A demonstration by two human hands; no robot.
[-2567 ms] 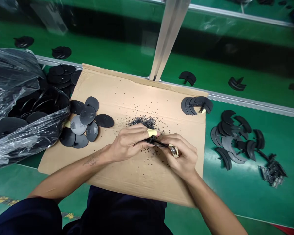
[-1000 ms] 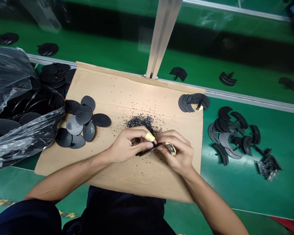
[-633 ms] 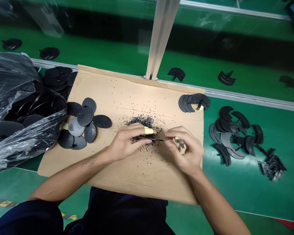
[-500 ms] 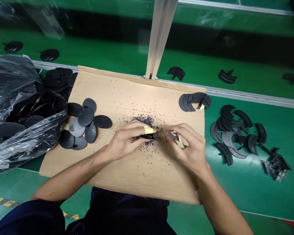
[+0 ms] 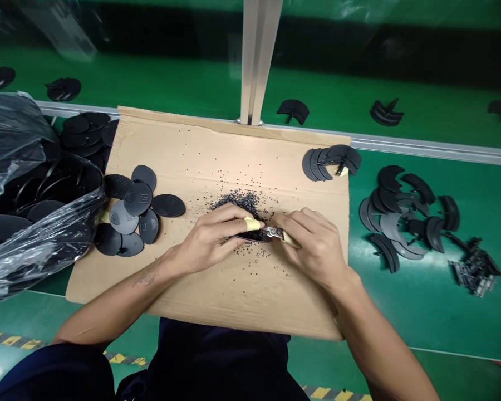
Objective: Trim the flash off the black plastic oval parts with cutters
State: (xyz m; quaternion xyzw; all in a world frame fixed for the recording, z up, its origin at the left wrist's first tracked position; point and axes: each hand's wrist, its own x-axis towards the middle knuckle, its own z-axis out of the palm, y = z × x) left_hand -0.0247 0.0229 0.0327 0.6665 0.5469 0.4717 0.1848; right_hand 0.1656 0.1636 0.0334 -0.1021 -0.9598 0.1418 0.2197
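Note:
Between thumb and fingers, my left hand [image 5: 217, 234] grips a black plastic part [image 5: 253, 236], mostly covered by the fingers. Yellow tape wraps one of its fingers. My right hand [image 5: 313, 242] is closed around small pliers-like cutters [image 5: 272, 232] with pale yellow handles; their metal jaws are at the right end of the part. Whether the jaws are closed on it I cannot tell. Just beyond my hands lies a heap of tiny black plastic bits [image 5: 239, 199], with more scattered around on the cardboard sheet [image 5: 250, 301].
Black oval discs [image 5: 137, 199] lie left on the cardboard, beside a clear plastic bag [image 5: 20, 262] of more discs. Curved black pieces [image 5: 394, 225] and small black parts [image 5: 478, 267] lie to the right. A metal post [image 5: 259, 61] stands behind the cardboard.
My right hand has moved left, bringing the cutters from beside the black part up to its right end. My left hand keeps its hold. The whole view has shifted slightly.

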